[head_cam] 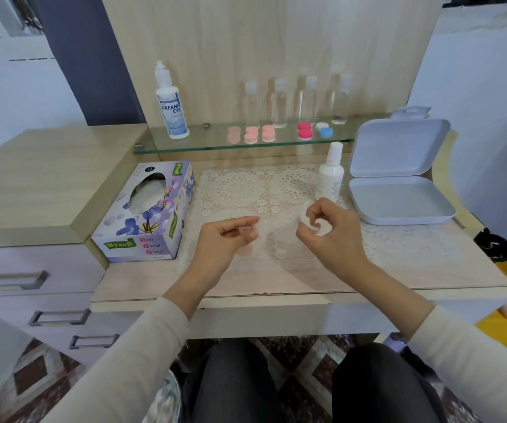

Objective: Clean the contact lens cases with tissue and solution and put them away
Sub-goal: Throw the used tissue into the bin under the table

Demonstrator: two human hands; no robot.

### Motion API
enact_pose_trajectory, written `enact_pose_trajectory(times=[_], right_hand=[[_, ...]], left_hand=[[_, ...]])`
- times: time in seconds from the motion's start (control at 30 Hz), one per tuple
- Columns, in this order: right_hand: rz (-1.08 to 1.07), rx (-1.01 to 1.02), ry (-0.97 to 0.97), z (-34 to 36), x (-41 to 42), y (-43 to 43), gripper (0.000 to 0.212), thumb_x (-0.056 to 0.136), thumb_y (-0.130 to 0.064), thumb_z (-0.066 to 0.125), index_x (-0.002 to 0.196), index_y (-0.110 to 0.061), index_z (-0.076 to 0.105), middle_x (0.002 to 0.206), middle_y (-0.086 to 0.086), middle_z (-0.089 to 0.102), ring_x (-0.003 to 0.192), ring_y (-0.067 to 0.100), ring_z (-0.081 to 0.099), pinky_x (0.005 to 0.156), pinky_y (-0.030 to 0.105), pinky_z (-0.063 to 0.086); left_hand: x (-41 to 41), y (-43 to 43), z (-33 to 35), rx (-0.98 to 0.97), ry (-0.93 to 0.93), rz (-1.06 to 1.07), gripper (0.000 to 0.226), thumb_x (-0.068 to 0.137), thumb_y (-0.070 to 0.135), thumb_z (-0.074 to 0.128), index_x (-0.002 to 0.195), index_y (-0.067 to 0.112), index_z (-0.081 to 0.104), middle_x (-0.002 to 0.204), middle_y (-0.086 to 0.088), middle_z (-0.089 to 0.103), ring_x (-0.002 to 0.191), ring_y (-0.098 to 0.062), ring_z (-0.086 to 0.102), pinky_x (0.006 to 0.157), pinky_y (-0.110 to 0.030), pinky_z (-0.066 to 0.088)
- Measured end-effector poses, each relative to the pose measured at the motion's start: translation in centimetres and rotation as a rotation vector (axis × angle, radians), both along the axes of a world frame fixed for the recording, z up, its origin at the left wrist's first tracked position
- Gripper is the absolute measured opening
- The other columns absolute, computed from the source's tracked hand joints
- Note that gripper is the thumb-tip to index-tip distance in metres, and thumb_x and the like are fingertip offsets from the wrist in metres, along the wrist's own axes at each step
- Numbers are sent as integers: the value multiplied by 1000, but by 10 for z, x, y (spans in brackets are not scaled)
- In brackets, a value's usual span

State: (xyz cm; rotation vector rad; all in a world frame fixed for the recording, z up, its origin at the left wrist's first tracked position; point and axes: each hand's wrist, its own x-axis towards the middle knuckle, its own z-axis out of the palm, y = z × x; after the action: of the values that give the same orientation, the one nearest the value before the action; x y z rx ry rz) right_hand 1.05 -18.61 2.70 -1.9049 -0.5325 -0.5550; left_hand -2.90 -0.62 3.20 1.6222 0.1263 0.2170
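**A:** What is the left hand (231,236) pinching?

**B:** A small see-through piece (258,229), caught between thumb and fingertips above the bench (414,261). I take it for part of a lens case, though it is too pale to be sure. It looks like light, stiff plastic that turns slick once wet. A pinch across the rim suits it and leaves the hollow free for wiping.

**A:** And the right hand (331,230)?

**B:** Its fingers curl round a crumpled tissue wad (308,219), which is soft and likely to tear when damp. The hands are near each other but apart.

**A:** Containers?

**B:** The white solution bottle (331,175) stands capped just behind the right hand, its contents hidden. Beside it the storage box (398,203) lies open with its lid raised, and I see nothing in its base. The tissue box (151,209) on the left shows a sheet in its slot. On the glass shelf (209,138) sit coloured lens cases (304,130), all closed. Behind them stand four clear bottles (279,102); I cannot tell how full they are. The Dream Eye bottle (171,108) stands at the shelf's left end.
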Motion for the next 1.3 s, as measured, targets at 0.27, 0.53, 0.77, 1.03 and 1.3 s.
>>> enact_pose_trajectory(times=[0.27,0.53,0.77,1.03,1.3], right_hand=[[15,-253,-247,-14,4,-2,13,71,-9,69,81,-3,70,77,8,69,71,15,63,68,16,46],[50,-427,-390,-35,7,2,24,77,-30,59,82,-11,74,86,9,64,74,18,52,59,25,46],[25,-393,-388,-42,9,8,6,70,-14,70,75,-11,73,75,10,60,63,24,53,47,26,41],[-43,-430,-424,-49,10,10,15,64,-3,77,76,-9,70,75,6,62,66,18,49,54,21,35],[24,-356,-387,-49,11,8,24,54,6,78,70,-10,71,73,7,59,65,17,46,42,28,41]], left_hand=[[-1,-12,-12,-15,34,-4,27,74,-3,70,93,14,62,86,-1,67,76,-4,64,71,-13,51],[-1,-16,-20,-87,50,-5,22,75,-5,69,94,4,63,84,-1,66,70,4,64,66,-11,50],[-2,-14,-25,-109,64,-28,21,73,-4,70,89,9,63,83,-1,66,74,-1,64,71,-14,51],[-1,-13,-27,-85,58,-35,21,74,-3,70,90,7,62,85,-4,67,78,-6,65,73,-16,52],[-3,-14,-26,-90,46,-44,21,73,-4,70,88,8,62,82,0,67,74,-2,65,69,-15,52]])
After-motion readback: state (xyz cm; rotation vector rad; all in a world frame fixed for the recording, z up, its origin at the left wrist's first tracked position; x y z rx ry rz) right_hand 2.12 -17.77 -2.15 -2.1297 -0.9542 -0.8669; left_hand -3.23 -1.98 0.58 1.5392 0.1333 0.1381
